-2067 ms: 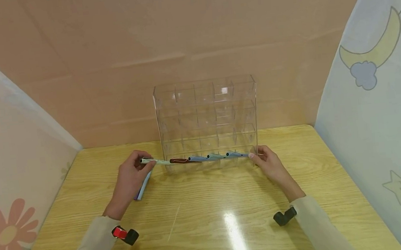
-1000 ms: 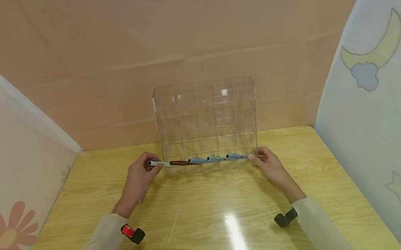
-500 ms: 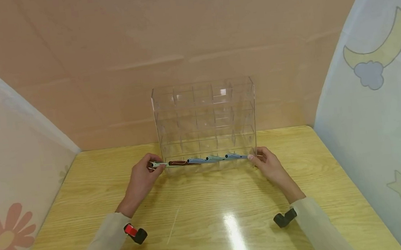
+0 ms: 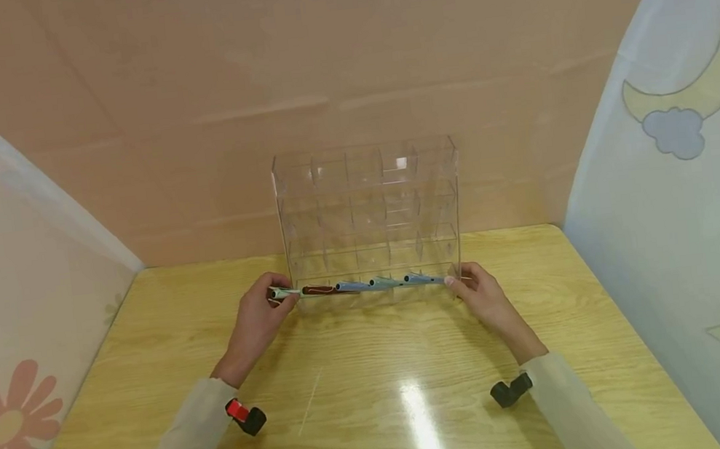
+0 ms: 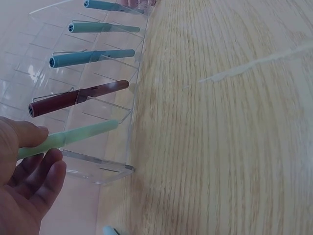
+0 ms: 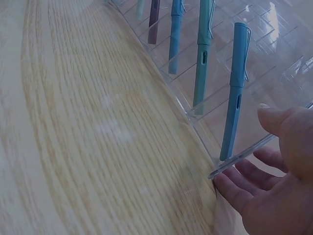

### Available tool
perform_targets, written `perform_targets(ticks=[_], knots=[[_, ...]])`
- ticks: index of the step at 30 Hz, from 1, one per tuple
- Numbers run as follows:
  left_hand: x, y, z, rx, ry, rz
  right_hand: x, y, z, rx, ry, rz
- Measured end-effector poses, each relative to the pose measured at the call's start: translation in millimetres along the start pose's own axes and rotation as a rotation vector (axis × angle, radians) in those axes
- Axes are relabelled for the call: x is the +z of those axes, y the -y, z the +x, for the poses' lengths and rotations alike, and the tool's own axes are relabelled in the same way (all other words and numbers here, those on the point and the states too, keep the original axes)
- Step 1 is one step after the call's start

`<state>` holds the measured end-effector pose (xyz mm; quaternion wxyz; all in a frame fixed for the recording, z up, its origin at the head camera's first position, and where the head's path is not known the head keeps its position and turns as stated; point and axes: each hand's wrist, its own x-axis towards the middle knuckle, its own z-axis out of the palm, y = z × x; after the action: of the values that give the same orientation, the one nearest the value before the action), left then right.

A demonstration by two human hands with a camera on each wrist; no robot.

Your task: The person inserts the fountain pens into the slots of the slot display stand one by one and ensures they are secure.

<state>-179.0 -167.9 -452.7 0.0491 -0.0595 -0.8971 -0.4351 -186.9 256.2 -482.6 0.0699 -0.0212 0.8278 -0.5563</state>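
Observation:
A clear acrylic display rack (image 4: 281,218) with rows of compartments stands upright at the back of the table. My left hand (image 4: 253,322) pinches a light green pen (image 5: 90,131) between thumb and fingers at the rack's lowest row, left end, with the pen's far end inside the compartment. To its right, the same row holds a dark red pen (image 5: 80,98), a blue pen (image 5: 93,57), a green pen (image 6: 201,58) and another blue pen (image 6: 234,88), each leaning in its slot. My right hand (image 4: 490,302) grips the rack's lower right side edge, thumb in front and fingers around the side.
The wooden table (image 4: 365,399) spreads out before the rack. A light blue tip (image 5: 110,230) lies on the table by my left hand. An orange-brown backdrop (image 4: 342,58) hangs behind, with patterned cloth (image 4: 684,234) at the sides.
My left hand has moved right, bringing the light green pen to the rack's bottom left compartment. The blue items on the table are now hidden behind it. My right hand has stayed in place.

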Motion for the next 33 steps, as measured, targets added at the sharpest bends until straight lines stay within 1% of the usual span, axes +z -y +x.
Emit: perform_targets(ticks=[8, 13, 20, 26, 33], knots=[[-1.4, 1.8, -0.9, -0.017, 0.021, -0.013, 1.1, -0.3, 1.9, 0.008, 0.001, -0.006], [-1.4, 2.6, -1.9, -0.022, 0.025, -0.005, 0.4, -1.6, 1.4, 0.001, -0.001, -0.001], [-0.9, 1.3, -2.3, -0.017, 0.012, -0.001, -0.4, -2.4, 0.1, -0.016, -0.005, -0.012], [-1.5, 1.9, -3.1, 0.001, 0.020, 0.007, -0.5, -2.1, -0.2, -0.018, -0.003, -0.013], [-2.5, 1.9, -4.1, 0.006, 0.026, 0.003, -0.1, -0.5, -0.6, -0.008, 0.003, -0.010]])
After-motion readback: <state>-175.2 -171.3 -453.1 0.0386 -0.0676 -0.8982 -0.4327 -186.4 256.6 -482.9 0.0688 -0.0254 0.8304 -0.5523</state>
